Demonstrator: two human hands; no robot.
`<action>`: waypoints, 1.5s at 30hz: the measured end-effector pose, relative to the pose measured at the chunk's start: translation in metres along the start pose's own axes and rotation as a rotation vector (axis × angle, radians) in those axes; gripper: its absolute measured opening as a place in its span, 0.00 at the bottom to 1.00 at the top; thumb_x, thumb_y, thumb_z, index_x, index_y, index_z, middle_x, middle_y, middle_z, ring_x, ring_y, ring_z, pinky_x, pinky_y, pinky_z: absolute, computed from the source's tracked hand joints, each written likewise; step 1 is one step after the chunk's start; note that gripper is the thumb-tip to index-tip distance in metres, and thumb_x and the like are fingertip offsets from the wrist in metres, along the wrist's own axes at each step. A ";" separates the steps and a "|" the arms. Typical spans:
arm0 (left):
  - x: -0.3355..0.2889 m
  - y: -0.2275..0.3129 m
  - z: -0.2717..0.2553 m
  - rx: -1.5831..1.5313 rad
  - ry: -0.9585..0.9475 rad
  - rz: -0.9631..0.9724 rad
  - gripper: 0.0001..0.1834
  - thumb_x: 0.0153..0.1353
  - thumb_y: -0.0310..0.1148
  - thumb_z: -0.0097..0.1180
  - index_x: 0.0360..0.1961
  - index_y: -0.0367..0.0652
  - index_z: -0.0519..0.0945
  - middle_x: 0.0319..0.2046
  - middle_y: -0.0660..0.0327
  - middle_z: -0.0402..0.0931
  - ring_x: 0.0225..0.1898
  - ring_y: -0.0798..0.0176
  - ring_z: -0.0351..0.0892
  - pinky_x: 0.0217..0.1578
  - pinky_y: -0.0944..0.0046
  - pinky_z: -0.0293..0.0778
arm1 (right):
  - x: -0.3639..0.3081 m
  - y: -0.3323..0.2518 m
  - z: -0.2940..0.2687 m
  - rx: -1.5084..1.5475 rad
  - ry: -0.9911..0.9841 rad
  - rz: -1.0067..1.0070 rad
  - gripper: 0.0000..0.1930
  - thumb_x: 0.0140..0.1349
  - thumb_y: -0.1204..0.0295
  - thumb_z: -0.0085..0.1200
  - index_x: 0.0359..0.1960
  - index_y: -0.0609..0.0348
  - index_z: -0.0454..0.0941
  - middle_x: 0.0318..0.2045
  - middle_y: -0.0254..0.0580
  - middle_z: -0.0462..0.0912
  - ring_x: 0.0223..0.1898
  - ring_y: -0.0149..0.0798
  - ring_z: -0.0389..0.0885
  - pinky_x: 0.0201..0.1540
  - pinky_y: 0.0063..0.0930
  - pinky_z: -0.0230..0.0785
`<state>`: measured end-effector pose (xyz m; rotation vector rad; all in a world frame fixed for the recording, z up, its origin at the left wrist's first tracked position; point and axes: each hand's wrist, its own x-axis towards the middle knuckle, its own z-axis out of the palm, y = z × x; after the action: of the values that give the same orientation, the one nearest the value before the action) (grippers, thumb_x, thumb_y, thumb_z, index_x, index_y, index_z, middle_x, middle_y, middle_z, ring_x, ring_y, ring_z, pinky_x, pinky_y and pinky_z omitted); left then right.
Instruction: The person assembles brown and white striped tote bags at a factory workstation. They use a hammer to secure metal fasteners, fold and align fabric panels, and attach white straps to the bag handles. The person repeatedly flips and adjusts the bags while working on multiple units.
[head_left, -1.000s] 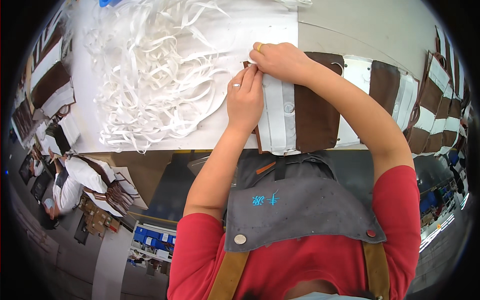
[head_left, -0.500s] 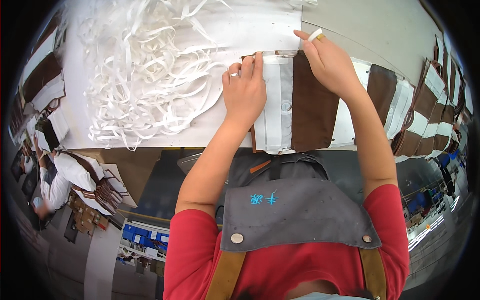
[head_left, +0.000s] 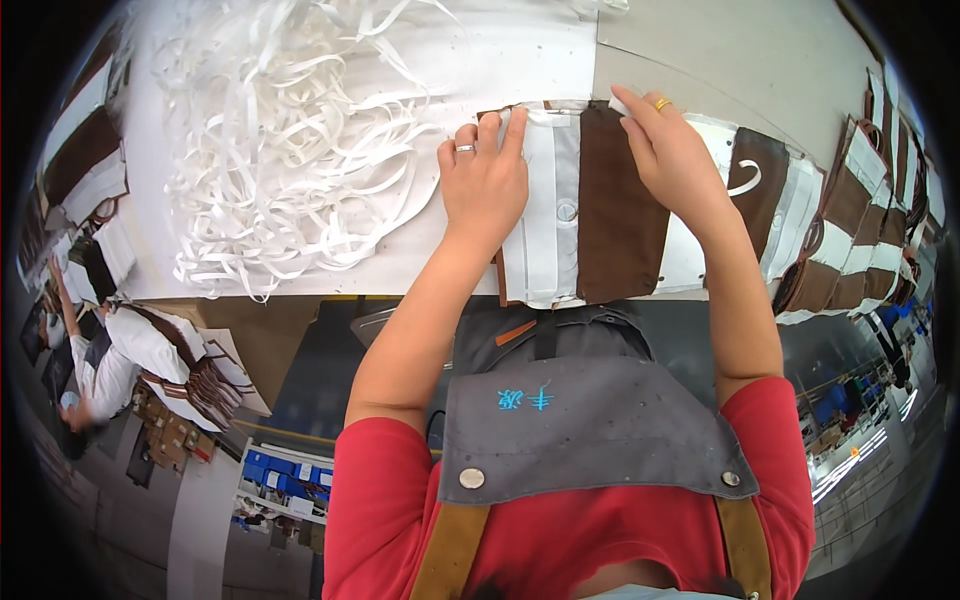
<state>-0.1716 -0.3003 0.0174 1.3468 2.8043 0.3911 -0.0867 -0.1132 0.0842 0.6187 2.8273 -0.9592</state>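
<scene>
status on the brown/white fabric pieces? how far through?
Done, apparently: a row of brown-and-white pieces lies overlapped to the right. In hand: left hand presses flat the white band of the piece at the table edge; right hand pinches its top edge. Left: a big tangle of white strips.
</scene>
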 end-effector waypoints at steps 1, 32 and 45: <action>0.001 0.001 0.000 -0.003 -0.002 -0.009 0.29 0.44 0.25 0.52 0.52 0.53 0.73 0.44 0.65 0.67 0.43 0.61 0.65 0.43 0.59 0.59 | -0.003 -0.001 0.000 0.004 0.005 -0.007 0.13 0.63 0.73 0.44 0.48 0.62 0.73 0.34 0.48 0.76 0.35 0.50 0.75 0.39 0.38 0.69; -0.002 -0.007 -0.012 -0.141 -0.027 0.093 0.17 0.48 0.25 0.55 0.43 0.41 0.76 0.42 0.61 0.73 0.40 0.56 0.72 0.39 0.59 0.68 | -0.002 0.011 0.045 0.472 0.062 0.003 0.03 0.61 0.77 0.45 0.35 0.63 0.67 0.39 0.47 0.79 0.36 0.47 0.76 0.41 0.34 0.69; -0.016 0.004 -0.008 -0.221 0.021 0.020 0.18 0.54 0.28 0.55 0.48 0.42 0.75 0.48 0.63 0.71 0.51 0.60 0.68 0.50 0.58 0.62 | 0.037 -0.016 0.057 0.460 -0.121 0.228 0.10 0.59 0.68 0.53 0.32 0.65 0.75 0.27 0.39 0.78 0.31 0.31 0.73 0.37 0.24 0.67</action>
<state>-0.1589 -0.3121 0.0250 1.3300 2.6681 0.6960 -0.1291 -0.1464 0.0396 0.8681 2.3715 -1.5499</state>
